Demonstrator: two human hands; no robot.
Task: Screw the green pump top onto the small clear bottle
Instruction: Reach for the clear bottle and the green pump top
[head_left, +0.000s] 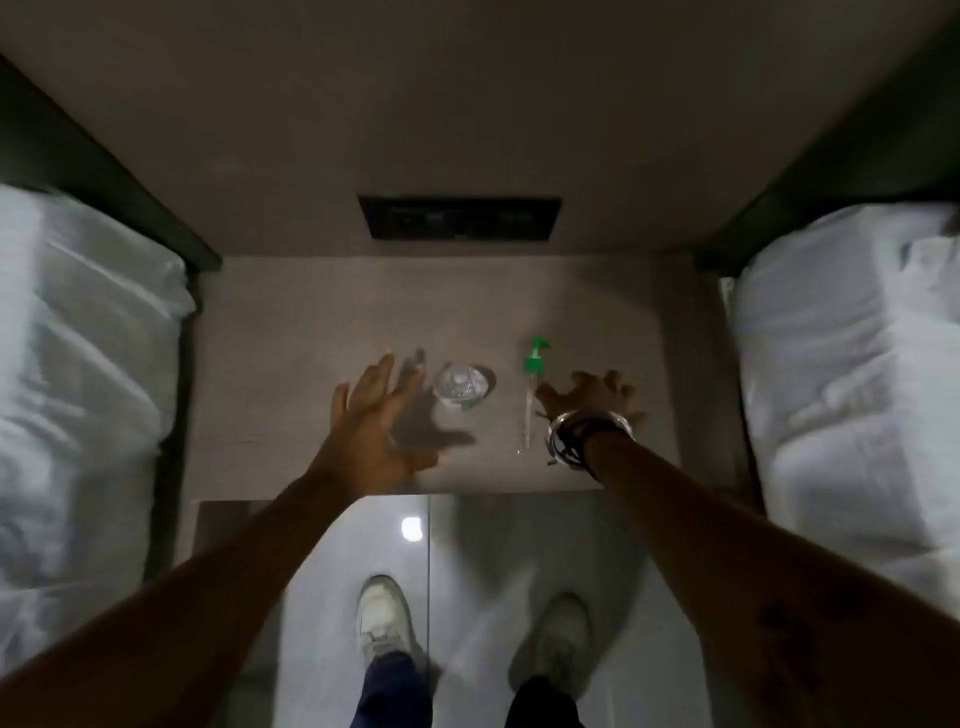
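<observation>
A small clear bottle (460, 387) stands upright on a grey-brown nightstand (311, 322), seen from above. To its right lies the green pump top (535, 358) with its long clear dip tube pointing toward me. My left hand (376, 421) hovers open just left of the bottle, fingers spread, not touching it. My right hand (589, 397) is open, fingers spread, just right of the dip tube, with its thumb close to the tube. Bracelets ring that wrist.
Beds with white bedding flank the nightstand on the left (78, 364) and right (857, 374). A dark switch panel (460, 218) sits on the wall behind. My two feet in pale shoes (382, 618) stand on a glossy tiled floor below the nightstand's front edge.
</observation>
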